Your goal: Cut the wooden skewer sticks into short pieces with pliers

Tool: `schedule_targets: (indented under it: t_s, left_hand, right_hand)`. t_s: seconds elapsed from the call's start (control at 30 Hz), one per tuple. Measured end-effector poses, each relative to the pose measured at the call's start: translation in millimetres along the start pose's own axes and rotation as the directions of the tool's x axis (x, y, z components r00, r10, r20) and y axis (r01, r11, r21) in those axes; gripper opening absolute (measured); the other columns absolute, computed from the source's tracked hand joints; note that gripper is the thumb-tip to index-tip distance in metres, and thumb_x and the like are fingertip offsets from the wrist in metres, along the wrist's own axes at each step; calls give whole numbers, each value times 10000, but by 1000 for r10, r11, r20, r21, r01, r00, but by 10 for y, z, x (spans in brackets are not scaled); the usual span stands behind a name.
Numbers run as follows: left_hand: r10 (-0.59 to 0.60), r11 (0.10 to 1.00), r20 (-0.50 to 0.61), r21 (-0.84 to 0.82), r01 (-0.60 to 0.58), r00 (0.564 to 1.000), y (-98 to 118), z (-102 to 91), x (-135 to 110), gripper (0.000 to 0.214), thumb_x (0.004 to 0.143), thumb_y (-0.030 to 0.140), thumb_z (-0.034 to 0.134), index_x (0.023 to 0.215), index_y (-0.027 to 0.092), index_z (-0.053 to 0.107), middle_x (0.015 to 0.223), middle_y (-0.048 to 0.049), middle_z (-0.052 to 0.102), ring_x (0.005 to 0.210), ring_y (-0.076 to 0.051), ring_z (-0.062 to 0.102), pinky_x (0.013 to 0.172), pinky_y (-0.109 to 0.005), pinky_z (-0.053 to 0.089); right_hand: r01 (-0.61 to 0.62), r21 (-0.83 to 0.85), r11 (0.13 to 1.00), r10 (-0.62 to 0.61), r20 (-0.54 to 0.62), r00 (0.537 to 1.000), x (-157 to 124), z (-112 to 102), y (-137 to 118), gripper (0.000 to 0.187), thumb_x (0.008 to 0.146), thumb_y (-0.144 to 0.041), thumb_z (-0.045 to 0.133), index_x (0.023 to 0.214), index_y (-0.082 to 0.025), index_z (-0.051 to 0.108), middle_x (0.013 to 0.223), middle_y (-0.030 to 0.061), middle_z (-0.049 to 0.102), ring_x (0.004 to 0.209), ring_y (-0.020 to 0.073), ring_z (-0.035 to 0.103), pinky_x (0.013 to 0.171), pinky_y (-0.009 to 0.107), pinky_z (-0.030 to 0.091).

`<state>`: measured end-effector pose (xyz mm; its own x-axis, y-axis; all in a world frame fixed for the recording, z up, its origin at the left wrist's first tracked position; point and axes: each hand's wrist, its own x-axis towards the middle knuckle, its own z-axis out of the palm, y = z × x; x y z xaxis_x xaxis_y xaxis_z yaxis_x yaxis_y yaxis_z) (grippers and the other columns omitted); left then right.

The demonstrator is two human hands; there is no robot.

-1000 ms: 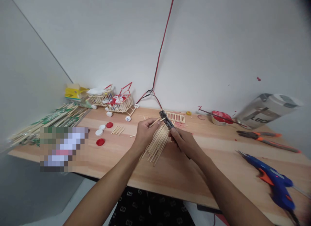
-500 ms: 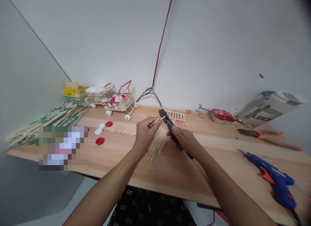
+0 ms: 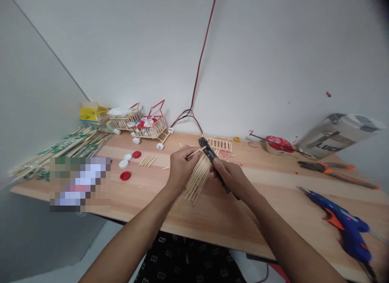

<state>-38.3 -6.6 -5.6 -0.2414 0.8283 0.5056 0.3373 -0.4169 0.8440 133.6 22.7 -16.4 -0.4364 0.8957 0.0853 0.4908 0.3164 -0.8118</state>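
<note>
Little has shifted since a moment ago: my left hand (image 3: 181,165) pinches a bamboo stick (image 3: 194,153), tip at the cutting pliers (image 3: 209,152) my right hand (image 3: 231,177) grips fist-closed, over the pile of cut sticks (image 3: 197,178) in the middle of the table (image 3: 273,194), this stick seemingly not yet snipped.

Right hand (image 3: 232,176) loosens its grip on the small black metal cutters (image 3: 209,150) a bit, handles now sticking out below the palm.

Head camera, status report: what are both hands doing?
Left hand pinches thin stick. Right hand grips black cutters, jaws at the stick. Stick bundle lies underneath.
</note>
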Motion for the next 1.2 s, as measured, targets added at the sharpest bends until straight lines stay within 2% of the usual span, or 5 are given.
schedule_targets:
  t_s: [0.23, 0.4, 0.73, 1.2]
  left_hand:
    - [17, 998, 24, 68, -19, 1000, -6, -3, -6, 192, 807, 192, 552, 851, 183, 739, 685, -15, 602, 650, -132, 501, 607, -226, 360]
    - [31, 997, -3, 77, -31, 1000, 8, 12, -19, 219, 793, 160, 546, 881, 183, 745, 674, -13, 600, 619, -122, 489, 583, -222, 346]
    - [152, 972, -45, 187, -141, 987, -22, 19, -35, 244, 771, 89, 525, 875, 151, 737, 635, -6, 595, 579, -107, 486, 572, -222, 358]
    - [159, 968, -33, 203, -149, 987, -23, 32, -43, 208, 806, 149, 526, 858, 144, 727, 638, -8, 589, 590, -108, 486, 579, -224, 360]
  right_hand:
    - [34, -102, 994, -37, -22, 999, -9, -3, -46, 539, 910, -576, 268, 718, -189, 590, 616, 16, 592, 543, 147, 556, 515, 251, 386]
    - [48, -216, 975, -59, -46, 997, -15, 7, -60, 528, 913, -555, 261, 652, -188, 536, 585, 20, 566, 549, 152, 520, 532, 263, 349]
    - [66, -288, 955, -90, -71, 993, 9, 71, -38, 519, 918, -546, 235, 607, -199, 463, 566, 16, 543, 568, 153, 499, 561, 264, 308]
    - [52, -427, 903, -119, -133, 984, -2, 91, -11, 465, 923, -542, 254, 630, -208, 391, 575, 18, 519, 538, 145, 455, 531, 254, 242]
